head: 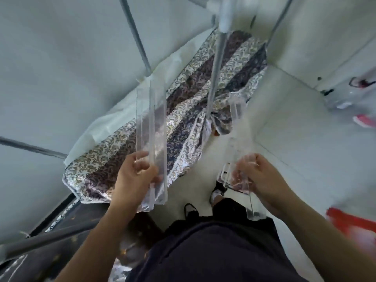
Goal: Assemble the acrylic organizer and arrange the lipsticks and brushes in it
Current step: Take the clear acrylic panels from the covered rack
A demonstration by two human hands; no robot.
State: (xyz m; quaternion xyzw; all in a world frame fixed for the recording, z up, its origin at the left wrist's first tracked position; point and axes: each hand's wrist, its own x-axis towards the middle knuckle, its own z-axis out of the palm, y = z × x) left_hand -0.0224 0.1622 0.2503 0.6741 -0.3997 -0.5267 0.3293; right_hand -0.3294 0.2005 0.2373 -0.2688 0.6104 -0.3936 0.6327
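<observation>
Dark shirt and shorts (213, 251) fill bottom centre, closest to camera, person standing, shoes (218, 192) visible on pale floor (284, 123) below. Left hand (138, 176), centre-left of frame, grip curled round the lower end of a long clear acrylic panel stack (151, 139), looks like two or three slats held together, rising toward upper left. Right hand (262, 176), centre-right, grip closed round a second clear acrylic piece (237, 151), notched or slotted, upper end reaching toward frame centre, lower end poking out below the hand; exact shape hard to read, it's transparent and motion-blurred. The two acrylic lots are apart, not yet joined. Patterned paisley cloth (193, 110) drapes over a surface running diagonally from lower left to upper centre, grey metal poles (215, 64) crossing it. No lipsticks or brushes identifiable; blurred pink and red things at right edge, can't tell what. Risks, as judgement: both hands hold the parts in mid-air above hard floor, so a slip of the smooth acrylic could mean a drop and a chip or crack. Left stack is pinched only at one end, so the slats could fan out or slide apart. Mating slots freehand risks misalignment and forced tabs snapping. Clear parts make slot edges hard to see.
</observation>
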